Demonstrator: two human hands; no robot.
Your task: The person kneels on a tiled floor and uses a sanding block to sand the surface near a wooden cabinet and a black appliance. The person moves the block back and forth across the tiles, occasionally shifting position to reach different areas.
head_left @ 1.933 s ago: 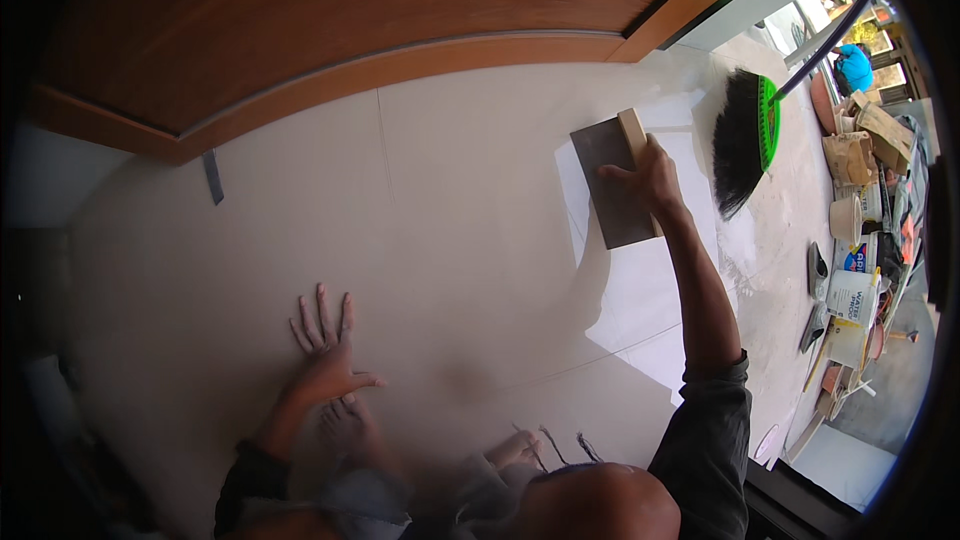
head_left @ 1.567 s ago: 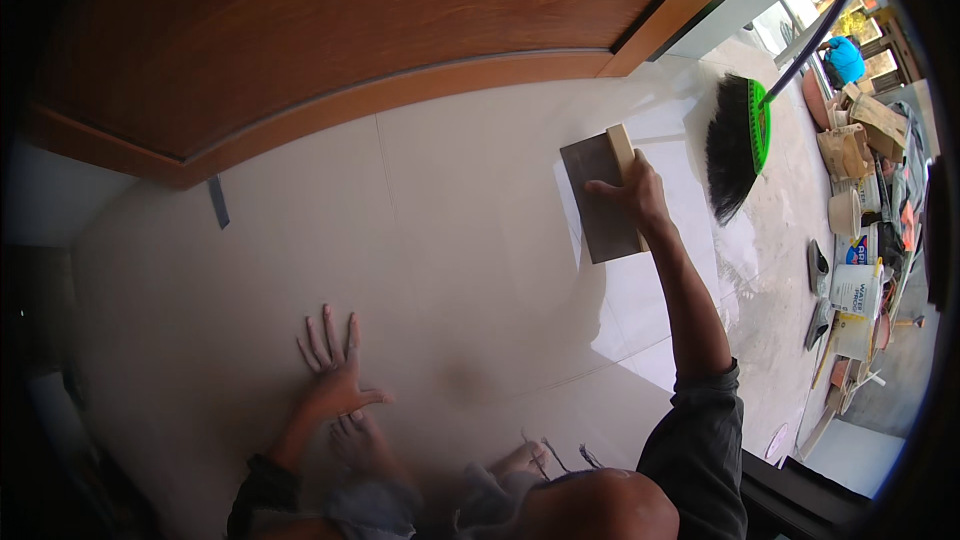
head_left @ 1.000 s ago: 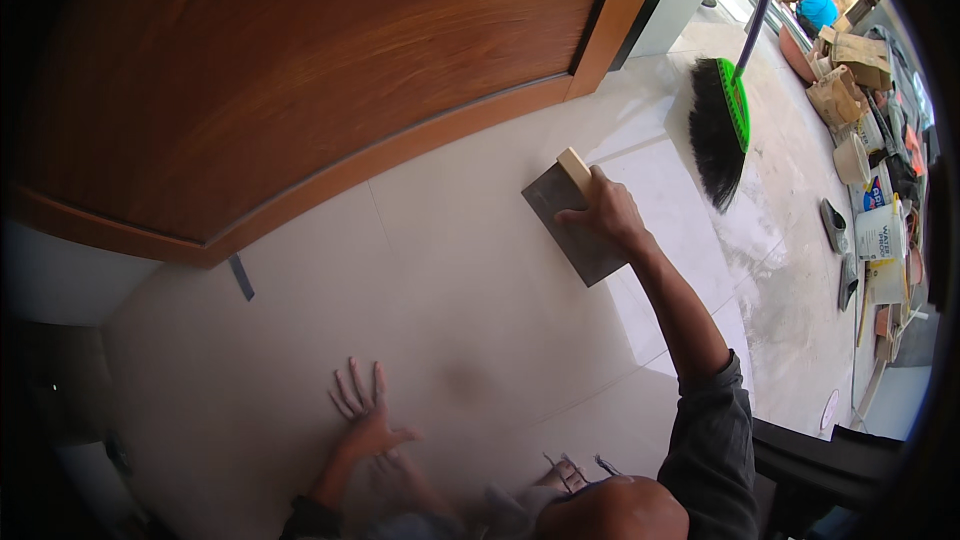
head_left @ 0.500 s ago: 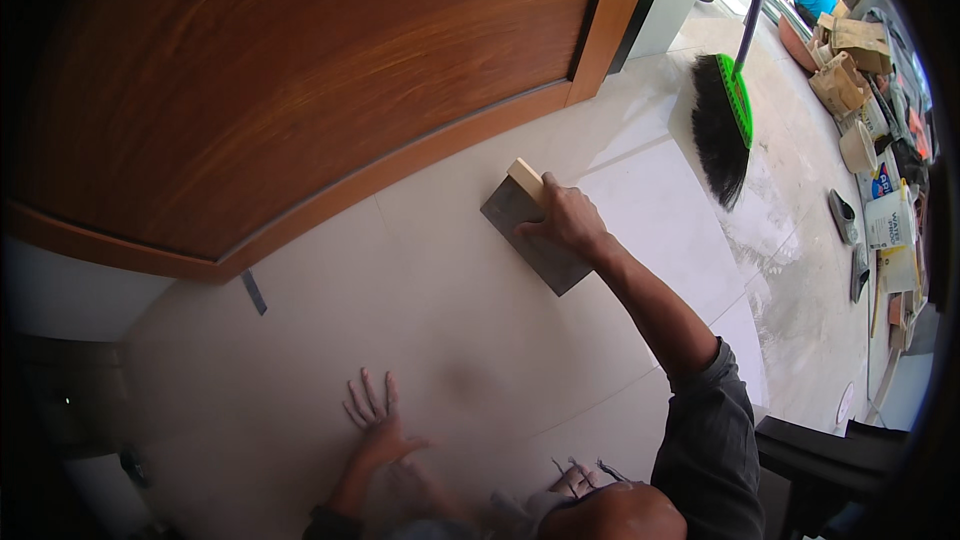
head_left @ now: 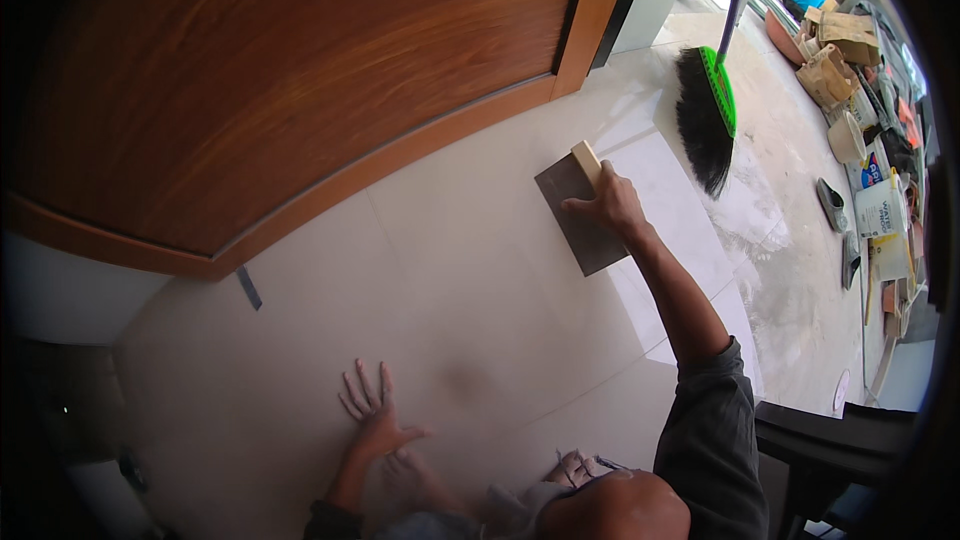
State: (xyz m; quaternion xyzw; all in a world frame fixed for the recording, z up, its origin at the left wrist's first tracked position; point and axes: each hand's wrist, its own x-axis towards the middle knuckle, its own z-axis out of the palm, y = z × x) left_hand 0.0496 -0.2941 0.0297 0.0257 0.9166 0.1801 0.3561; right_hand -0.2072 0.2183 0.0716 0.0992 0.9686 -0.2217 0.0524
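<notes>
The wood-edged spreader (head_left: 587, 238) has shifted rightward since half a second ago; pale floor (head_left: 470, 280) spreads below a brown door (head_left: 320, 70); a green-and-black broom (head_left: 706, 120) stands beyond; your right hand (head_left: 620, 205) clamps the spreader on the floor; your left hand (head_left: 378, 428), fingers splayed, holds nothing, well apart.

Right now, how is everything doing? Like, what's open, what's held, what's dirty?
Right hand: closed around the flat-bladed tool's edge, thumb on its dark face.
Flat-bladed tool: held.
Left hand: open, fingers spread.
Floor: pale, brightly lit in part, with whitish smears toward the right.
Broom: unheld, handle running upward.
Grey shoes: unworn.
Grey strip: lying loose-looking near the wooden panel.
Wooden panel: can't tell if open or shut.
</notes>
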